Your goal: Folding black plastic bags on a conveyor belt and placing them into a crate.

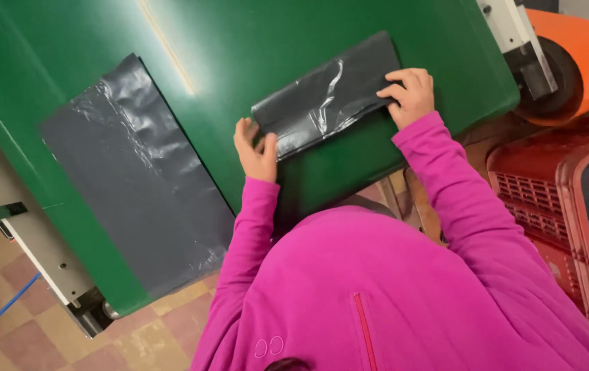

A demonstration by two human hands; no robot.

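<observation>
Two dark grey plastic bags are lying on the green belt [253,41]. One folded bag [325,96] is sitting between the two hands; one flat bag [136,178] is lying well apart, out beyond the left hand.

The left hand [257,148] is gripping the near corner of the folded bag: the thumb is lying on top of the plastic and the fingers are curling at its edge, so the hand is pinching that corner. The right hand [411,96] is pressing down on the opposite end of the same bag, fingers bent and held together, fingertips resting on the plastic. Whether anything is tucked under that palm cannot be told.

One orange roll [586,58] is sitting past the right hand, beyond the belt's end, partly cut off by the frame edge. One white bracket [514,34] is standing between that roll and the belt. One red crate [548,199] is standing beside the right forearm, on its outer side; its far half is running out of view. One metal frame [40,254] is running along the belt's edge beyond the flat bag, over a tiled floor [27,336].

The pink sleeves and the person's body are covering the belt's near edge below both hands. The underside of the folded bag and its number of layers are not showing.
</observation>
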